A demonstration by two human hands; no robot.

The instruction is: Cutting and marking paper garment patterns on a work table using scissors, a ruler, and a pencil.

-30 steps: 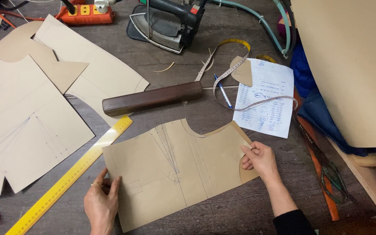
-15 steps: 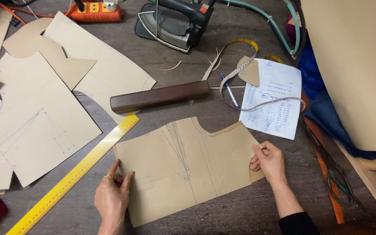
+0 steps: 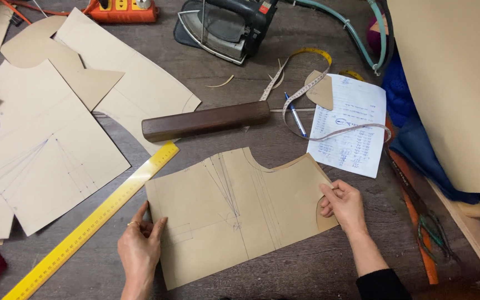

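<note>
Dark, worn wooden tabletop (image 3: 284,278) fills the frame, strewn with tailoring gear. At lower centre lies a tan kraft-paper bodice pattern piece with a curved neckline and pencilled dart lines (image 3: 234,214), flat on the wood. The left hand (image 3: 140,247) rests at its lower left edge, fingers spread and flat, thumb and forefinger touching the paper's border; a ring shows on one finger. The right hand (image 3: 344,204) is at the piece's right edge, fingers curled and pinching the paper beside the curved armhole cut.

Just left of the pattern piece, a long yellow ruler (image 3: 93,222) runs diagonally from the lower left corner up toward the centre, its upper end near the piece's top left corner. Above the piece sits a dark brown rectangular wooden block (image 3: 206,120), slightly tilted. Several larger tan paper pattern sheets (image 3: 40,144) overlap across the left half of the frame. At upper centre stands a black and silver steam iron (image 3: 226,25) with a teal hose (image 3: 356,39) curving off to the right; an orange power strip (image 3: 120,8) lies at the top left. Right of the block, a white handwritten note sheet (image 3: 351,130) lies under a looping measuring tape (image 3: 306,91), with a blue pen (image 3: 294,114) beside it. A big tan sheet (image 3: 456,83) fills the upper right corner.
</note>
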